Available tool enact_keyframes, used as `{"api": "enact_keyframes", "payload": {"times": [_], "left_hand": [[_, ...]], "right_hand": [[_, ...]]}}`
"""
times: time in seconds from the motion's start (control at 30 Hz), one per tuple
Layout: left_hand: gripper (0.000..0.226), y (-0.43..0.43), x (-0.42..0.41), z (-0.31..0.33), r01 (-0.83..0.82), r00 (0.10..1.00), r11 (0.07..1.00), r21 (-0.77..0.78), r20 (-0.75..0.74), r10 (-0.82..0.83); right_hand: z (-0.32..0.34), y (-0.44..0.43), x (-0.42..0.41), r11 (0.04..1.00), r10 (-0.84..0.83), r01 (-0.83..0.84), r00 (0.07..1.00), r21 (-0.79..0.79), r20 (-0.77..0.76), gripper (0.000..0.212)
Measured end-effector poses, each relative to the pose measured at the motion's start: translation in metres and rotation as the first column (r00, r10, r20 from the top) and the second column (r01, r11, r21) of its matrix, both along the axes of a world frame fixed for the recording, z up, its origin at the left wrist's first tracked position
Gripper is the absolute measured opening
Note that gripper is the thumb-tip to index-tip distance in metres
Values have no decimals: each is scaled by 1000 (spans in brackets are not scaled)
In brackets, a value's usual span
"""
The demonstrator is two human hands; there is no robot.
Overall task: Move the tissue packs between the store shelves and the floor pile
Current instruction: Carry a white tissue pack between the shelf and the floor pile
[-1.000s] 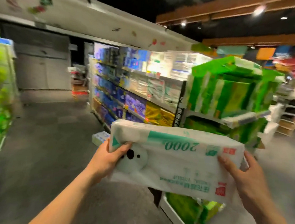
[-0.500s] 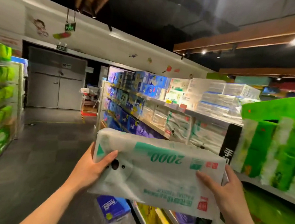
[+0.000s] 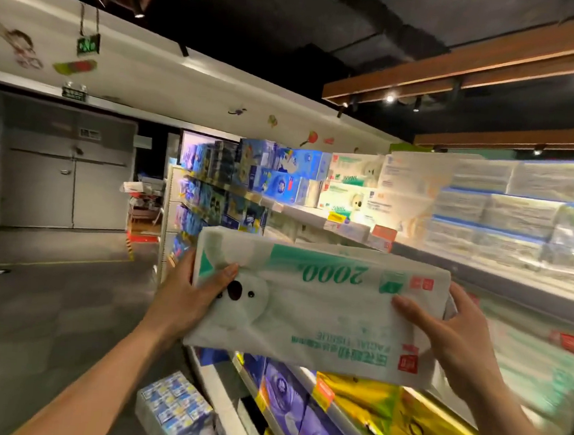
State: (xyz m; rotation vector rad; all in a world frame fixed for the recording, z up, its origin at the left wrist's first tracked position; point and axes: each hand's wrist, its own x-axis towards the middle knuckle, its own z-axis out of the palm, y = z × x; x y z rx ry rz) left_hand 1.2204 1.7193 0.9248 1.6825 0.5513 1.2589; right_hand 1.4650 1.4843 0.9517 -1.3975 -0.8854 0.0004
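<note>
your left hand point(image 3: 186, 298) and right hand point(image 3: 455, 330) clamp the tissue pack point(image 3: 323, 306) by its ends, thumbs over its face, beside lit store shelves point(image 3: 313, 216); dark grey floor point(image 3: 49, 301), grey double door point(image 3: 66, 172) beyond.

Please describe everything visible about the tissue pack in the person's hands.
The tissue pack is a long, soft, white plastic-wrapped bundle with a green band, "2000" and a bear face printed upside down. It is held in the air before the shelves, the left hand gripping its left end, the right hand its right end.
</note>
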Motion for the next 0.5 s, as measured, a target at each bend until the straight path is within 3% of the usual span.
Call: {"api": "enact_keyframes", "payload": {"times": [0.27, 0.4, 0.5], "left_hand": [[42, 211, 92, 17, 30, 999, 1000, -1, 19, -30], [33, 315, 141, 23, 54, 998, 996, 68, 31, -56], [44, 396, 185, 35, 116, 990, 986, 124, 64, -124]], "right_hand": [[23, 194, 85, 999, -55, 55, 992, 4, 112, 61], [19, 283, 115, 987, -159, 160, 977, 7, 145, 49], [26, 344, 133, 967, -256, 253, 957, 35, 135, 50]]}}
